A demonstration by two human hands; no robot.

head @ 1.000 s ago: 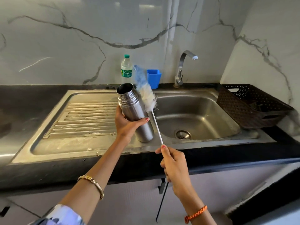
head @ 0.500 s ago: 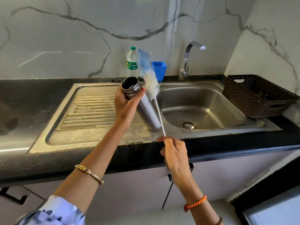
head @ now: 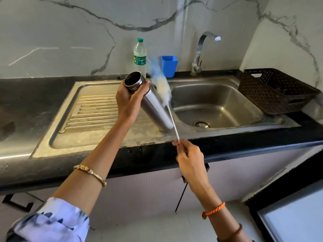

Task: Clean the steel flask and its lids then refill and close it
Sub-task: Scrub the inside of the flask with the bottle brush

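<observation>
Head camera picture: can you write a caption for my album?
Left hand tilts the open steel flask beside the sink while right hand scrubs its outside with a bottle brush.

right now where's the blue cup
In the head view the blue cup stands on the black counter against the marble wall, behind the sink, between the plastic water bottle on its left and the tap on its right.

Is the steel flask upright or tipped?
Tipped: the steel flask leans, open mouth up-left, base on the sink's draining board, held by the left hand.
</observation>
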